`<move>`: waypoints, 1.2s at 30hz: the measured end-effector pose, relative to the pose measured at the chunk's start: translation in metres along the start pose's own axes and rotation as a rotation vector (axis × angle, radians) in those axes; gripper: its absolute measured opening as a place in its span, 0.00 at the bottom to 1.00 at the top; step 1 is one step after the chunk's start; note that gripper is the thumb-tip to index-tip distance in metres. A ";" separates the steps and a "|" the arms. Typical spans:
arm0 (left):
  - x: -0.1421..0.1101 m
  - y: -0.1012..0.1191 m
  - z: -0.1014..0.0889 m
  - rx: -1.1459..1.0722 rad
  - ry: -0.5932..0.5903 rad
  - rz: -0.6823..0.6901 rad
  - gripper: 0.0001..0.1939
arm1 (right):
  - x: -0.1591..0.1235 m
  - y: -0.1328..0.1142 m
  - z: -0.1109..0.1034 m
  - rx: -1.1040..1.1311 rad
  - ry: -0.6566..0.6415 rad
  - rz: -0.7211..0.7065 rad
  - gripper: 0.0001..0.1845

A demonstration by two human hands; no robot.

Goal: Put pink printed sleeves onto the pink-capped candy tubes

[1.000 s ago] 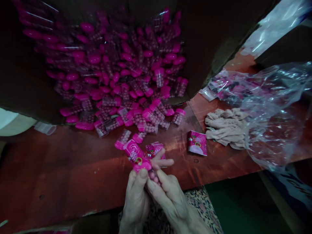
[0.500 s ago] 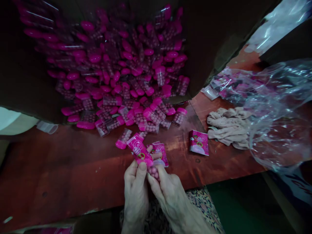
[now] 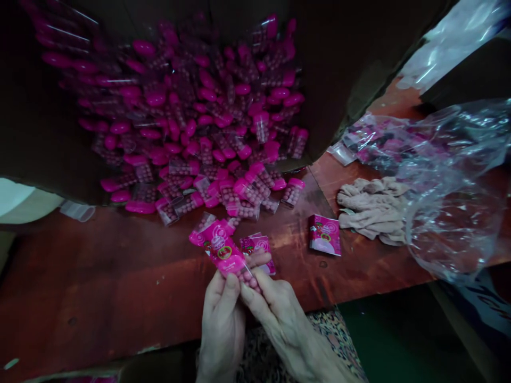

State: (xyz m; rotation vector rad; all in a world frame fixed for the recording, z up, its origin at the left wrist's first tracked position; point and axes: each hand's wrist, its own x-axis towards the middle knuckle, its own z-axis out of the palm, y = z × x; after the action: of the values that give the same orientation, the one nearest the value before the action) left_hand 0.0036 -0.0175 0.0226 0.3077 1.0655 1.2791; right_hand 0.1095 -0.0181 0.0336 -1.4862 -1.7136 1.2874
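My left hand [image 3: 223,316] pinches the lower end of a glossy pink printed sleeve [image 3: 219,246], thumb on top. Between the fingers of my right hand [image 3: 281,319] is a small clear container of pink balls [image 3: 250,280]. The container's upper part meets the sleeve's lower end; how far it reaches inside, I cannot tell. Just beyond my right fingers lies a small stack of similar printed sleeves [image 3: 253,243]. A loose pink-capped container [image 3: 198,234] rests on the table behind the held sleeve, partly covered by it.
A large dark box [image 3: 343,69] lies open towards me, with many pink-capped containers [image 3: 223,151] spilling onto the red-brown table [image 3: 131,266]. To the right are another sleeve stack [image 3: 324,235], crumpled pale gloves [image 3: 371,207] and a clear plastic bag [image 3: 451,234].
The sleeve has shifted slightly left and turned so that its print faces up more. More of the container shows at its lower end. Both hands keep their grip.
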 end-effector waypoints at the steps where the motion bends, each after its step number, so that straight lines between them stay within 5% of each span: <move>1: 0.000 0.001 0.000 -0.001 0.037 -0.001 0.12 | 0.001 0.001 -0.003 0.014 0.009 -0.010 0.16; 3: 0.001 0.002 0.000 0.019 0.079 -0.005 0.10 | 0.005 0.001 -0.011 0.032 0.110 -0.041 0.15; 6: -0.001 0.002 0.000 0.074 -0.026 -0.078 0.08 | 0.017 -0.001 -0.023 0.082 0.302 -0.095 0.10; 9: -0.004 -0.001 0.001 0.118 -0.115 -0.107 0.09 | 0.028 -0.002 -0.022 0.321 0.231 -0.047 0.09; 17: -0.005 -0.010 -0.001 0.171 -0.017 0.027 0.08 | 0.030 0.005 0.003 0.937 0.304 0.235 0.14; 21: -0.001 -0.009 -0.001 0.078 -0.110 -0.070 0.10 | 0.032 0.007 0.002 1.166 0.240 0.337 0.15; 24: 0.000 -0.008 -0.001 0.038 -0.118 -0.115 0.10 | 0.028 0.006 0.002 0.927 0.333 0.238 0.15; 28: -0.005 -0.009 -0.001 0.104 -0.071 -0.058 0.09 | 0.019 0.007 0.003 0.316 0.602 -0.089 0.12; 33: 0.000 -0.007 0.004 0.064 0.014 -0.031 0.07 | 0.018 0.012 0.000 0.406 0.462 0.019 0.14; 36: 0.006 -0.006 0.005 -0.087 0.128 -0.020 0.07 | 0.015 0.008 0.002 0.282 0.455 -0.043 0.10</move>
State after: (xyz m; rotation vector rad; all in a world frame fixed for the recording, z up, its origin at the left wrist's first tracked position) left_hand 0.0110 -0.0120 0.0183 0.1503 1.1139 1.3370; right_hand 0.1072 -0.0053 0.0228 -1.4295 -1.2115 1.0191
